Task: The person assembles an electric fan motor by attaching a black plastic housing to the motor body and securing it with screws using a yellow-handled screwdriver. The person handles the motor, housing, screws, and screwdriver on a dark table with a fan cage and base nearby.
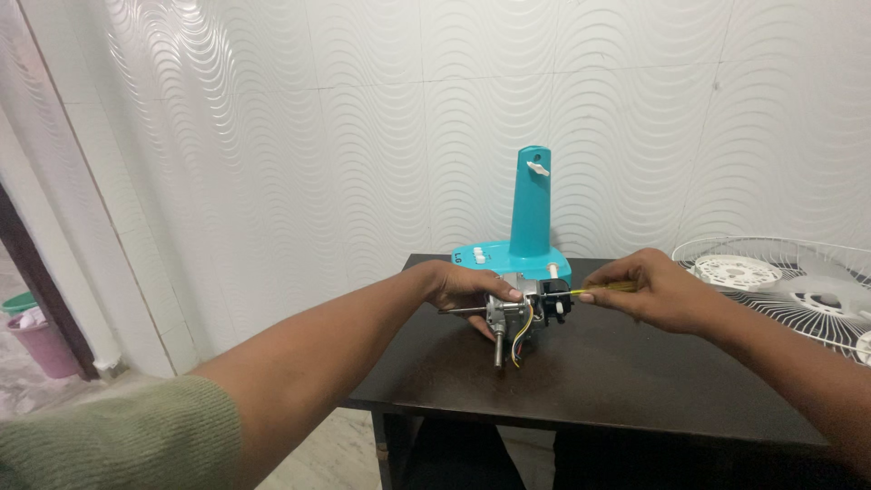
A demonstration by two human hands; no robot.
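Left hand (464, 289) clamped on small fan motor (510, 316) above dark counter (626, 381), right hand (655, 290) pinching what looks like a yellow-handled screwdriver (606, 289) against it, teal fan base (524, 227) just behind the hands, white fan grille (798, 286) right of the right hand.

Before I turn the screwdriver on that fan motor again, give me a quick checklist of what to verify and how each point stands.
1. Motor held steady: ok. The left hand grips the fan motor from above on the dark table.
2. Tool in hand: ok. The right hand pinches the yellow screwdriver.
3. Tip seated in a screw: cannot tell. It meets the motor's black part, too small to see.
4. Wires clear of the tip: ok. The coloured wires hang below the motor.
5. Teal fan stand out of the way: ok, behind the motor.
6. White fan guard clear: ok, right of the table.
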